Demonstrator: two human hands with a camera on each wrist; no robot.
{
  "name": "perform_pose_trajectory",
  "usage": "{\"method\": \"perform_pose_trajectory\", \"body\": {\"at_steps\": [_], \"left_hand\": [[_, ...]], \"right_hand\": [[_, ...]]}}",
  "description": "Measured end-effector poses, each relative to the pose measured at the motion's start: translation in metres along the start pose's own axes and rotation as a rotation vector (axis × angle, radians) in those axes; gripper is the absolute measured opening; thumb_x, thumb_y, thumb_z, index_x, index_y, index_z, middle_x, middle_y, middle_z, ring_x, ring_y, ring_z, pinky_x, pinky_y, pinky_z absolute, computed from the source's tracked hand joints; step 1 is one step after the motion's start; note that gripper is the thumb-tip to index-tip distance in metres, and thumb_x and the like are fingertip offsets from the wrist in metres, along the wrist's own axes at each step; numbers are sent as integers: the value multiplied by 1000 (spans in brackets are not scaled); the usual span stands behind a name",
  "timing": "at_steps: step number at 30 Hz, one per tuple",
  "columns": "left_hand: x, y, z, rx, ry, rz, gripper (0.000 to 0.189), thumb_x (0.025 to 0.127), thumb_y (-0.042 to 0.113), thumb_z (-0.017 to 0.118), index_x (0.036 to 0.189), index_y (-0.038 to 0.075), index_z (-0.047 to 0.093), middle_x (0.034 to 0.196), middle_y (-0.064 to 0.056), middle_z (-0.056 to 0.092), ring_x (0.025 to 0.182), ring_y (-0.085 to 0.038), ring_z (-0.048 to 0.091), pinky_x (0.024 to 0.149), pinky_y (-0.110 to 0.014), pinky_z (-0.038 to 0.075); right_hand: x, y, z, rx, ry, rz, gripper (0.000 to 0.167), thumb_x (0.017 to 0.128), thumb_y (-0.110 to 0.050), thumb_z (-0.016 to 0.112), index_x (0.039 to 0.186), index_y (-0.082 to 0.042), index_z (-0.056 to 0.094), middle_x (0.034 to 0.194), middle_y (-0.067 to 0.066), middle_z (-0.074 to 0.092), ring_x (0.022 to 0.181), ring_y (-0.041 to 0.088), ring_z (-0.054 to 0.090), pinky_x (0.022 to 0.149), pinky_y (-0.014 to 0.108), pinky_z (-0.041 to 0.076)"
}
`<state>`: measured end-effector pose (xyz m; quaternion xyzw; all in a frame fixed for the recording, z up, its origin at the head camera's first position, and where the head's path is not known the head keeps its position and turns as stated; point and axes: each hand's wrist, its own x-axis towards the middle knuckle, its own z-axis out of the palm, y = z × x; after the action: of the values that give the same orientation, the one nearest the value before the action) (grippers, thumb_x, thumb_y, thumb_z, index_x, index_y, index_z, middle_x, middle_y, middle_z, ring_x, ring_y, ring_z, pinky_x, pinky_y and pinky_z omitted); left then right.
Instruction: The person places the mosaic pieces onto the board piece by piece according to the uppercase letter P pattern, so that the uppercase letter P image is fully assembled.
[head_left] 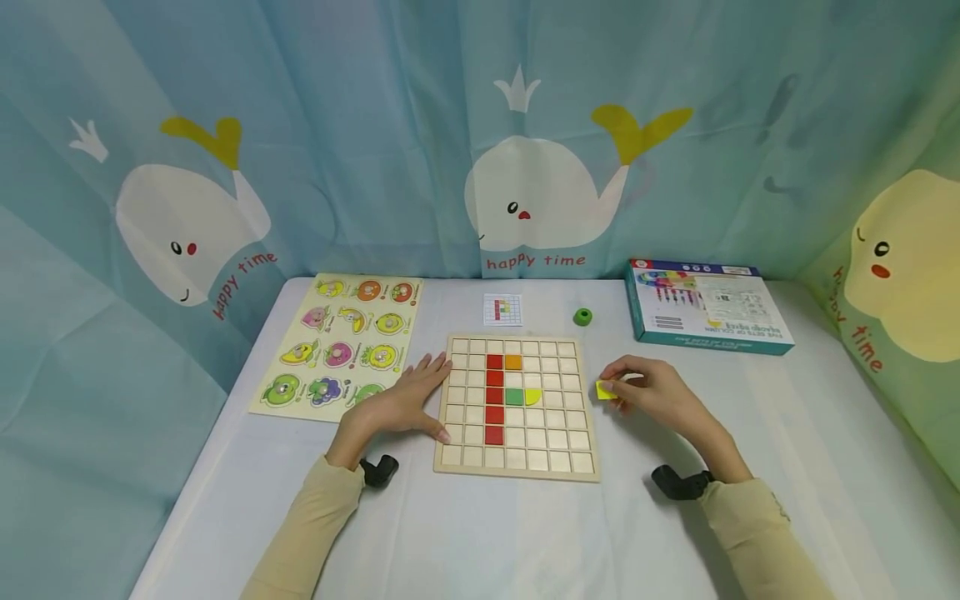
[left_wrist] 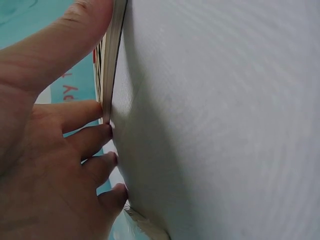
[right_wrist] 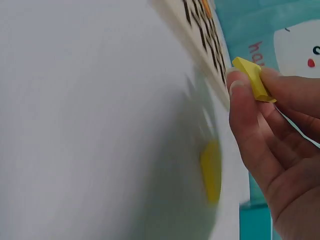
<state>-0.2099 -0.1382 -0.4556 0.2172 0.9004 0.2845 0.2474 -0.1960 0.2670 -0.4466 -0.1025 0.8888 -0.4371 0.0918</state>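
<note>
A wooden grid board (head_left: 459,462) lies mid-table with a column of several red square tiles (head_left: 494,398) in it. Beside that column sit an orange tile (head_left: 513,362), a green tile (head_left: 514,397) and a yellow rounded tile (head_left: 532,397). Spread fingers of my left hand (head_left: 405,396) touch the board's left edge, thumb near the lower corner. To the right of the board, my right hand (head_left: 647,390) pinches a yellow tile (right_wrist: 252,80) between thumb and fingertips, above the table. Under that hand, another yellow piece (right_wrist: 211,172) lies on the cloth, blurred in the right wrist view.
Behind the board lie a small pattern card (head_left: 502,310) and a green bead (head_left: 582,317). A fruit puzzle board (head_left: 300,387) is at the left, partly behind my left hand. At the back right is a flat box (head_left: 705,307). A whale-print curtain (head_left: 375,167) hangs behind the table.
</note>
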Motion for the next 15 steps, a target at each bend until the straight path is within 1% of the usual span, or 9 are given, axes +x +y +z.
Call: {"method": "perform_pose_trajectory", "body": {"at_steps": [2, 5, 7, 9, 12, 15], "left_hand": [[0, 1, 0, 15, -5, -9, 119, 78, 32, 90, 165, 4, 14, 174, -10, 0, 161, -33, -6, 131, -52, 1], [3, 7, -3, 55, -16, -19, 118, 78, 31, 90, 165, 4, 16, 174, -12, 2, 161, -33, -4, 131, -52, 3], [6, 14, -6, 90, -25, -35, 116, 78, 31, 90, 164, 4, 18, 174, -12, 5, 161, -32, 0, 131, -52, 8], [9, 21, -10, 114, -27, -66, 113, 78, 30, 91, 164, 4, 22, 174, -12, 9, 161, -31, 5, 131, -51, 14], [10, 29, -14, 124, -17, -123, 110, 78, 28, 91, 163, 5, 25, 173, -11, 15, 160, -30, 14, 129, -49, 22], [10, 29, -14, 113, 0, -136, 112, 78, 28, 91, 163, 3, 23, 173, -13, 14, 160, -30, 14, 129, -49, 23]], "right_hand": [[6, -4, 5, 7, -2, -19, 17, 100, -12, 67, 110, 1, 69, 100, 15, 71, 72, 19, 67, 60, 26, 56], [14, -8, 10, 3, 8, -27, 15, 99, -10, 67, 110, 0, 70, 102, 15, 71, 74, 20, 67, 63, 26, 55], [19, -10, 14, 11, 14, -22, 15, 99, -9, 67, 111, -1, 70, 103, 15, 72, 75, 22, 68, 65, 26, 56], [23, -12, 18, 17, 17, -17, 16, 99, -9, 67, 113, -2, 70, 106, 16, 71, 79, 22, 69, 69, 25, 56], [30, -16, 24, 32, 9, -18, 19, 99, -9, 67, 116, -2, 70, 112, 16, 70, 84, 23, 68, 74, 26, 57], [37, -20, 30, 47, -3, -20, 20, 99, -8, 66, 118, -3, 70, 117, 17, 70, 87, 24, 68, 78, 27, 58]]}}
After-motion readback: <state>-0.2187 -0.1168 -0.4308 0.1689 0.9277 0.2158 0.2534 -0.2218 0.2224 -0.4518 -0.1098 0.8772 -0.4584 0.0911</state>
